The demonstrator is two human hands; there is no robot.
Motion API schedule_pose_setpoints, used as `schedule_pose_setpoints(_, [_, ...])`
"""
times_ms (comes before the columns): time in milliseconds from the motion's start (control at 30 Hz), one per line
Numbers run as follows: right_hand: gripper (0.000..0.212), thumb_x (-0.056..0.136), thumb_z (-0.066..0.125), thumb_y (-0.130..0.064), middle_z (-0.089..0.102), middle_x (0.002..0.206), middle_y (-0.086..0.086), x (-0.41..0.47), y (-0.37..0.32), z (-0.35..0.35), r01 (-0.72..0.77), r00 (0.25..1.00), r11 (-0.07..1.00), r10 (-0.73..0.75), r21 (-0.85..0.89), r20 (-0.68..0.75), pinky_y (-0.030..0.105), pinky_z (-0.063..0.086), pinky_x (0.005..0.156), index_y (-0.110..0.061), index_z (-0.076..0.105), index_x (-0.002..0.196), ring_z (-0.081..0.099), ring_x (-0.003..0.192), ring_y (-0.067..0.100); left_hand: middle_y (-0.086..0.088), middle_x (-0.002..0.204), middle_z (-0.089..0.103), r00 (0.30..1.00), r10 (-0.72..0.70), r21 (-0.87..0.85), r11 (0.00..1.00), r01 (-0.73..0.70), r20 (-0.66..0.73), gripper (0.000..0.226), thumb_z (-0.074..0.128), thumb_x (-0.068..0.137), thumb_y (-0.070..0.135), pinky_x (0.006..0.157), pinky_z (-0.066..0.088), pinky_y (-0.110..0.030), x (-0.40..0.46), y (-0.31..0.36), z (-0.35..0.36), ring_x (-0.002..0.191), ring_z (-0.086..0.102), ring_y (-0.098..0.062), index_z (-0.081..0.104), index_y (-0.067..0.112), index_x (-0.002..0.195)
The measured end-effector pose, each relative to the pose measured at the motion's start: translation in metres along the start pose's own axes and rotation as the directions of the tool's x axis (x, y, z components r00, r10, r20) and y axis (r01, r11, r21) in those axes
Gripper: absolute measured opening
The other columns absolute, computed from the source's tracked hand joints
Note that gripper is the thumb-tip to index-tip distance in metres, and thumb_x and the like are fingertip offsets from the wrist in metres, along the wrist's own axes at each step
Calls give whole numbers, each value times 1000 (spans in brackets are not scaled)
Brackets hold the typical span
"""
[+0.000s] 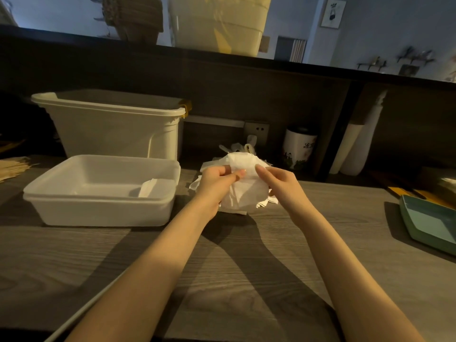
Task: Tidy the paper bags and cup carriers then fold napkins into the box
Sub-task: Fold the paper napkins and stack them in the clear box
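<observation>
A white napkin (246,191) is held up above a loose pile of napkins (265,200) in the middle of the wooden counter. My left hand (217,181) pinches its upper left edge between thumb and fingers. My right hand (278,180) pinches the upper right edge. To the left stands a shallow white box (98,211), open at the top, with one folded napkin (148,188) lying against its right inner wall.
A taller white bin (116,127) stands behind the box. Brown paper items (12,166) lie at the far left edge. A white jar (298,149) and a tied plastic bag (243,148) sit at the back. A green tray (429,223) lies at the right.
</observation>
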State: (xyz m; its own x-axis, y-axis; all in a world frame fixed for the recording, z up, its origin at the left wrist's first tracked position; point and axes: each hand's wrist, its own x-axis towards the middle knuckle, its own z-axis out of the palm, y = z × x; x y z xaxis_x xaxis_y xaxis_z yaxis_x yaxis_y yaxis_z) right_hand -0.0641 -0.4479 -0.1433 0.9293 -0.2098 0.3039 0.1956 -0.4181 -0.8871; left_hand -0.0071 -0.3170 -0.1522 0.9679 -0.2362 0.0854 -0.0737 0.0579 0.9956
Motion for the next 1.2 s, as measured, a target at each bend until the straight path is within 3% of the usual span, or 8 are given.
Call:
schedule_pose_setpoints(100, [23, 89, 60, -30, 67, 90, 1, 0, 2, 3, 28, 1000, 999, -28, -20, -9, 18, 52, 67, -11, 64, 102, 64, 86, 14, -1, 108, 62, 999, 31, 7, 999, -31, 10, 33, 61, 88, 29, 81, 51, -33, 1, -3, 1, 99, 57, -19, 60, 15, 117])
schedule_pose_setpoints(267, [32, 90, 61, -23, 62, 103, -7, 1, 0, 4, 16, 993, 986, 4, 166, -114, 17, 54, 65, -17, 53, 120, 61, 91, 6, -3, 103, 61, 998, -59, -183, 981, 62, 20, 33, 47, 95, 36, 66, 50, -26, 1, 1, 1, 91, 60, -17, 52, 15, 121])
schedule_pose_setpoints(433, [42, 89, 61, -20, 55, 110, -11, -2, -2, 7, 113, 992, 992, -110, 63, -54, 15, 55, 62, -29, 41, 125, 61, 94, 6, -4, 101, 60, 994, -80, -224, 970, 95, 76, 24, 47, 93, 41, 79, 53, -34, -1, 5, 3, 97, 61, -23, 50, 20, 104])
schedule_pose_setpoints(567, [55, 90, 60, -16, 49, 120, -5, -3, 2, 10, 97, 994, 995, -96, 13, -61, 18, 56, 61, -29, 34, 137, 62, 91, 8, -4, 107, 62, 983, -37, -173, 983, 68, 180, 43, 38, 91, 53, 87, 54, -38, -5, 7, 2, 102, 60, -24, 63, 21, 106])
schedule_pose_setpoints(667, [58, 89, 60, -15, 44, 119, -7, -3, 3, 8, 65, 995, 998, -64, 9, -77, 19, 56, 61, -23, 32, 139, 59, 95, 10, 2, 102, 61, 974, 29, -158, 987, 6, 223, 27, 55, 87, 40, 87, 54, -38, -8, 7, 0, 105, 58, -24, 65, 21, 104])
schedule_pose_setpoints(800, [57, 87, 64, -17, 52, 102, -12, -4, 2, 8, 40, 997, 999, -38, 28, -68, 15, 53, 57, -21, 35, 137, 61, 83, 5, 6, 105, 56, 963, 117, 23, 992, -127, 242, 41, 66, 83, 18, 88, 53, -33, -6, 2, 1, 104, 55, -16, 58, 16, 124])
schedule_pose_setpoints(933, [44, 93, 56, -19, 56, 109, 3, -2, 4, 7, -34, 996, 997, 39, 67, -81, 12, 47, 52, -23, 40, 133, 60, 84, 8, -4, 100, 64, 959, -8, -187, 980, 63, 284, 16, 59, 89, 29, 75, 55, -29, -7, 7, 0, 90, 63, -18, 62, 23, 104])
schedule_pose_setpoints(1200, [44, 89, 59, -14, 53, 118, 8, 3, 12, 5, -153, 983, 979, 165, 134, -82, 25, 52, 70, -25, 42, 128, 59, 99, 23, 2, 119, 52, 917, 49, -24, 999, -43, 396, 54, 67, 81, 3, 90, 53, -33, -8, 4, -4, 112, 53, -18, 51, 14, 131])
